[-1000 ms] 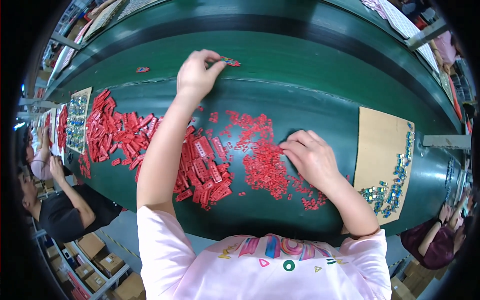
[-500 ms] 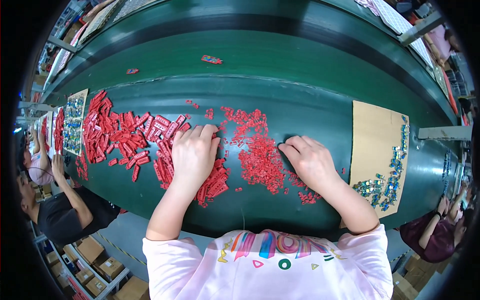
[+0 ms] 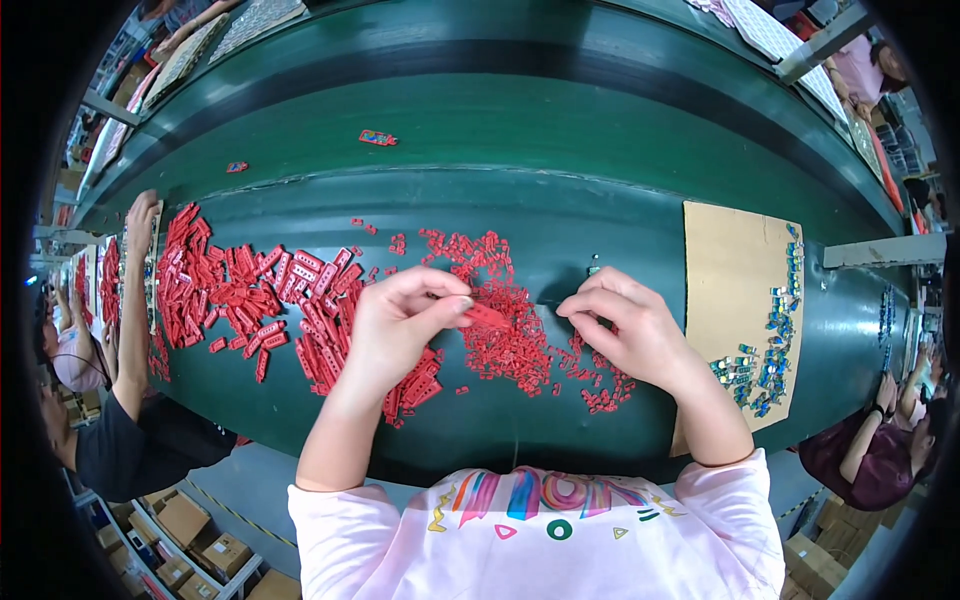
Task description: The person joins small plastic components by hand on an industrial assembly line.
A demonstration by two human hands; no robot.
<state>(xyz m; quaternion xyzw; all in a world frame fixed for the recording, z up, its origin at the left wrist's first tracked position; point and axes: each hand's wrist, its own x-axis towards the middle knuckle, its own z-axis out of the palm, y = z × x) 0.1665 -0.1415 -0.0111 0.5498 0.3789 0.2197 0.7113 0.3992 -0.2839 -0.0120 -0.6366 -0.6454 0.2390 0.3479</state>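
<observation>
My left hand [image 3: 412, 318] pinches a long red plastic piece [image 3: 486, 316] between thumb and fingertips, held over the heap of tiny red plastic parts [image 3: 510, 355]. Opposite it, my right hand [image 3: 630, 322] is closed in a pinch just right of that heap; whatever its fingertips hold is too small to make out. Long red pieces with holes [image 3: 320, 330] lie in a loose pile beside and under my left wrist. A small green and white part [image 3: 594, 265] lies just beyond my right hand.
A cardboard sheet [image 3: 730, 290] at the right bears several small blue and green parts [image 3: 780, 320]. Farther away, two red pieces with coloured tops, one larger [image 3: 378, 138] and one smaller [image 3: 237, 167], lie on the green belt [image 3: 560, 130]. A co-worker's arm [image 3: 133, 290] reaches in at the left.
My left hand has lifted a long red piece from the pile and turned rightward with it. My right hand has closed into a pinch. The co-worker's arm now extends across the left board.
</observation>
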